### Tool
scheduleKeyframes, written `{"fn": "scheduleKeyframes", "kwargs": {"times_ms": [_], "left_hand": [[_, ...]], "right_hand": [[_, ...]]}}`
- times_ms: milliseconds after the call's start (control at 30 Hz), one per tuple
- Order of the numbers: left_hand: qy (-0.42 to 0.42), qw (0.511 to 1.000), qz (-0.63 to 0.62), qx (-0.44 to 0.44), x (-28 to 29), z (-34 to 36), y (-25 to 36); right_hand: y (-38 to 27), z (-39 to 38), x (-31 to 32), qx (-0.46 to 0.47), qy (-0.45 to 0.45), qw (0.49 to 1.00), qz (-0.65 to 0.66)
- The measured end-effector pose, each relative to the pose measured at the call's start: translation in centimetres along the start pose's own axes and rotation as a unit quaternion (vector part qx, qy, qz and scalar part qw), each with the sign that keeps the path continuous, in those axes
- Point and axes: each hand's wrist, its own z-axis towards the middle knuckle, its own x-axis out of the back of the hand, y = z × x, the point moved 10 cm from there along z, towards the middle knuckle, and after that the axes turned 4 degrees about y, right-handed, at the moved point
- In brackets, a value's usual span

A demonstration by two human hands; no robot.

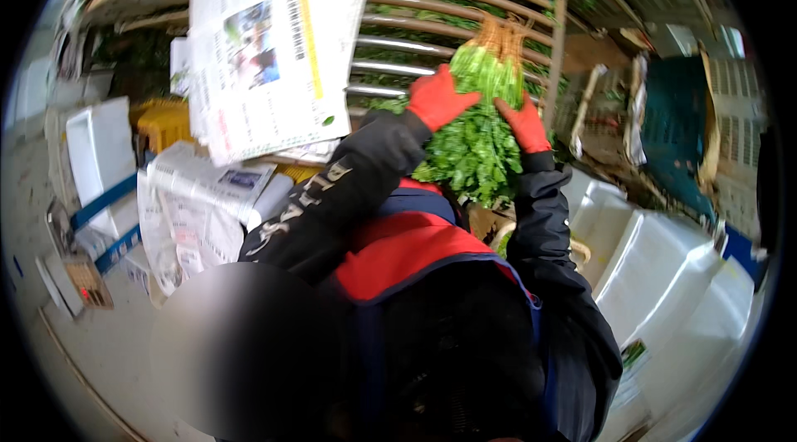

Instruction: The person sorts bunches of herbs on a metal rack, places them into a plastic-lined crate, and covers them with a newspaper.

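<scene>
A bunch of leafy greens (480,139) lies over the near right part of a slatted metal rack, brownish roots pointing away from me and leaves toward my body. My left hand (442,99), in a red glove, presses against the left side of the stems, its thumb reaching across them. On the right side, my right hand (525,124), also red-gloved, grips the bunch with its fingertips over the stems. The fingers beneath the greens are hidden. Left of the rack, a stack of newspapers (274,52) overlaps its edge.
The metal rack (415,4) has loose greens below its bars. More newspaper (195,201) and a white foam box (104,143) sit at left, near a yellow crate (168,125). White foam boxes (664,263) stand at right, and a teal crate (677,122) lies beyond.
</scene>
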Motion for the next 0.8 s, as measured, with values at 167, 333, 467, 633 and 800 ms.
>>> {"fn": "scheduleKeyframes", "kwargs": {"times_ms": [167,333,467,633,800], "left_hand": [[0.065,0.992,-0.104,0.002,1.7,-3.2,2.9],[0.029,0.977,0.209,0.009,0.8,-2.4,2.1],[0.05,0.983,0.174,0.02,-0.6,-1.1,0.4],[0.076,0.997,0.009,0.003,-2.9,-1.0,0.1],[0.109,0.981,-0.161,0.012,0.6,-6.7,1.0]], "right_hand": [[-0.5,-1.2,3.0,0.082,0.067,0.993,-0.043],[3.6,1.4,0.4,0.098,-0.024,0.993,-0.054],[5.3,3.7,2.5,0.078,-0.145,0.985,-0.057],[7.4,4.9,-0.3,0.058,-0.138,0.988,0.034],[0.8,-1.3,-1.5,0.109,-0.141,0.977,0.115]]}}
